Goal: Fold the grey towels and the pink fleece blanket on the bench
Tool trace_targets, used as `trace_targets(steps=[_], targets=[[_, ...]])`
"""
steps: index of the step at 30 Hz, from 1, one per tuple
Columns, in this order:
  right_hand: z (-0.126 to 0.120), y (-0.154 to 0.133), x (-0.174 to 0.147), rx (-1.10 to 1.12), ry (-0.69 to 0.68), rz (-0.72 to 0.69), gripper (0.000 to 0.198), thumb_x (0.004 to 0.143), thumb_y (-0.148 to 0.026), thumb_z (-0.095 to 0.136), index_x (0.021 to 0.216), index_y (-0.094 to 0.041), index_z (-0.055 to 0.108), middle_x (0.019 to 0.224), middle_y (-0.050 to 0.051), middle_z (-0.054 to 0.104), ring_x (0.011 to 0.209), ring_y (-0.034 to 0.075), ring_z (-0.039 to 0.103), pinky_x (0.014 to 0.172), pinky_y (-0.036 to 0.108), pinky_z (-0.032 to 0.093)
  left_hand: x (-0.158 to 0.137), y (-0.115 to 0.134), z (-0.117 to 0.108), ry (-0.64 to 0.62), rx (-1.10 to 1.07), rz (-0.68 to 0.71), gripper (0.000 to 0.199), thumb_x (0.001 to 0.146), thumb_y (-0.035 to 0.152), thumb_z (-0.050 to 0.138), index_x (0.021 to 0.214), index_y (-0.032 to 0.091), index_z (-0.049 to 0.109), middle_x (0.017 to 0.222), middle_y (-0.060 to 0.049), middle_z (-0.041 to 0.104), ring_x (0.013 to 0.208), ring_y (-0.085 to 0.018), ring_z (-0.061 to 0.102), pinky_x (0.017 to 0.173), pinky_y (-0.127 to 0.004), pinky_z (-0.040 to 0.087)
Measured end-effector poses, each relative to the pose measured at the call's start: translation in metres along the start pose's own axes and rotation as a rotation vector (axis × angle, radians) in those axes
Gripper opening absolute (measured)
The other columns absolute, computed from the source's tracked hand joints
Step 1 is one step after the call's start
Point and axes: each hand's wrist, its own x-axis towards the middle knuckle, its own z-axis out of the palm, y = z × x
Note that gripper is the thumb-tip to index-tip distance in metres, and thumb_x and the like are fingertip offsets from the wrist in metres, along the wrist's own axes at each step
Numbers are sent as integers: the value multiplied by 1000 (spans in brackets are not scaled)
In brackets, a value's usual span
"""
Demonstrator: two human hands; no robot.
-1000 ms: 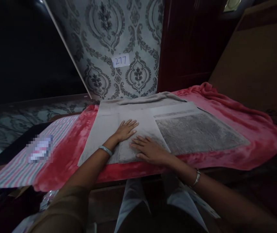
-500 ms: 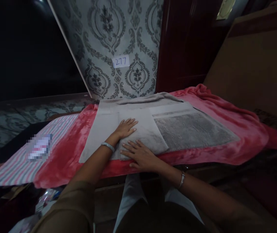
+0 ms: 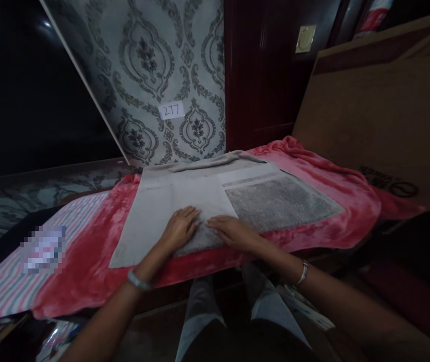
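Observation:
A grey plush cloth (image 3: 132,231), perhaps a towel or small blanket, lies partly folded, its left part pale and smooth and its right part (image 3: 283,201) darker and fuzzy. My left hand (image 3: 180,227) rests palm down on the folded middle of the cloth, fingers stretched toward the right. Just to the right, my right hand (image 3: 233,232) lies on the same layer near its right edge, fingers pointing left. A small gap separates the fingertips of both hands. Neither hand visibly grips the cloth; the undersides of the fingers are hidden.
Beneath the cloth spreads a red plush blanket (image 3: 83,251). At left is a striped cloth (image 3: 7,286) with a blurred-out item (image 3: 43,250) on it. A dark screen (image 3: 30,90) stands back left, a large cardboard box (image 3: 381,110) at right. Patterned wallpaper (image 3: 147,125) is behind.
My hands have come closer together, fingers less spread; the left hand has moved nearer the front of the cloth. The camera view has shifted to the right.

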Motion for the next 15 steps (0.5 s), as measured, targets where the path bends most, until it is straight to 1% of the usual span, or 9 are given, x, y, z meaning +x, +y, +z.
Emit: trace_targets(steps=[1,3,4,6,9,10,12,13,15], targets=[[-1,4,4,-15,-2,-3,46,102,-24,40,143,-16,58,145,12,59,139,21,50,117,40,37,-18,11,5,70,-3,-7,49,101,39,33,138,20,59,141,-13,62,134,-26,54,114,-48,41],[2,8,16,-41,-54,-53,49,103,-25,38,150,-18,50,153,10,51,146,21,40,121,41,32,-50,31,20,159,2,14,46,101,35,31,130,23,65,128,-11,69,122,-26,61,108,-48,46],[5,8,23,-52,-99,-94,50,104,-26,38,153,-19,47,156,9,47,149,21,35,122,42,29,-63,39,30,186,13,31,45,101,33,32,131,24,64,128,-11,69,123,-26,60,108,-49,45],[14,9,36,-74,-207,-182,52,104,-27,38,155,-22,42,161,6,40,153,22,26,124,45,23,-80,50,52,240,61,40,45,99,31,38,137,24,60,134,-13,66,129,-29,56,109,-53,43],[23,19,50,-104,-336,-254,52,106,-38,38,157,-27,39,165,4,31,155,24,19,125,50,17,-87,58,79,376,147,28,51,96,29,44,147,23,49,142,-16,60,134,-32,52,110,-55,39],[23,26,54,-121,-353,-247,53,106,-43,38,157,-28,38,166,4,28,155,25,18,125,51,15,-87,59,84,435,167,25,53,95,27,46,148,23,47,142,-15,60,134,-31,52,110,-54,38],[18,46,61,-175,-338,-189,59,104,-49,41,159,-28,35,167,6,23,155,27,15,125,53,12,-84,62,89,545,185,26,54,93,22,52,147,22,48,141,-15,61,133,-30,52,110,-50,38],[12,59,64,-209,-321,-142,61,103,-50,43,159,-27,33,168,7,21,156,28,14,124,55,11,-82,63,89,587,184,30,53,92,19,54,144,20,51,139,-14,63,131,-29,53,110,-49,37],[-4,86,70,-273,-283,-18,62,103,-49,45,160,-28,32,168,7,19,155,30,14,123,58,11,-80,64,87,631,169,42,47,90,16,57,137,18,58,135,-14,65,128,-28,55,110,-46,37]])
